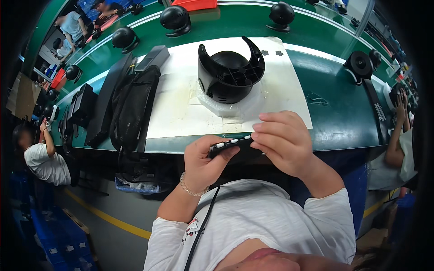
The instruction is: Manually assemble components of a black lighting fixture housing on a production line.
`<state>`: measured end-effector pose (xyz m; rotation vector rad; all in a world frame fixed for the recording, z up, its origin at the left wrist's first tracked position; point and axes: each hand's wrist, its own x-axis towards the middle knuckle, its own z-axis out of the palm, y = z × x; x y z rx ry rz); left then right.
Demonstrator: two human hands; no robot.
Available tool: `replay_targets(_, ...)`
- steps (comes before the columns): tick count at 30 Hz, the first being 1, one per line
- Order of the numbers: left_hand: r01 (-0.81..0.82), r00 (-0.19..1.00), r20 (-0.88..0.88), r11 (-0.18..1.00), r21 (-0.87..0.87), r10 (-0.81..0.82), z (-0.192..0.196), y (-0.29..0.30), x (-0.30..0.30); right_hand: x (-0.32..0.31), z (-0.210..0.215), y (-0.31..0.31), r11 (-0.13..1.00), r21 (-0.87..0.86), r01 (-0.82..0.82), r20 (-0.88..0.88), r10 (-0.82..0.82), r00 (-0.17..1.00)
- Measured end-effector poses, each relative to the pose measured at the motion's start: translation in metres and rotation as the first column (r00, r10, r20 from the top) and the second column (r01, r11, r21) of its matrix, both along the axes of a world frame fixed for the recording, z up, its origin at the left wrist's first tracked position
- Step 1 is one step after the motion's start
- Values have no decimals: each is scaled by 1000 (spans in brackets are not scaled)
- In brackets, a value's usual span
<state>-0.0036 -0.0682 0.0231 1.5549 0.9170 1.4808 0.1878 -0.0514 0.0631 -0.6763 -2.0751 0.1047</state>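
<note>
Just past the bench's near edge, my left hand [202, 161] grips a narrow black piece [239, 142] with a row of white, button-like inserts along it. My thumb presses on its near side. Beside its other end is my right hand [285, 143], fingers loosely bent and apart, with fingertips at or almost on the piece; exact contact is hard to make out. Ahead of both hands, a black plastic housing [232, 77] with two curved horns and a ribbed inside sits on a round pad wrapped in clear plastic [230, 108], over a white sheet [174, 115].
Left of the sheet lie a black mesh bag [135, 104], a long black box [106, 113] and a grey case [153, 58]. Round black units [175, 21] stand along the green bench's far side, with another black unit [359, 65] at right. Other people work nearby on both sides.
</note>
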Motion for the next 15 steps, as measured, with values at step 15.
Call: replay_targets(15,62,998,-35,988,139,-57,-9,26,-8,17,-18,20,837,-480,-262,-241,161,957)
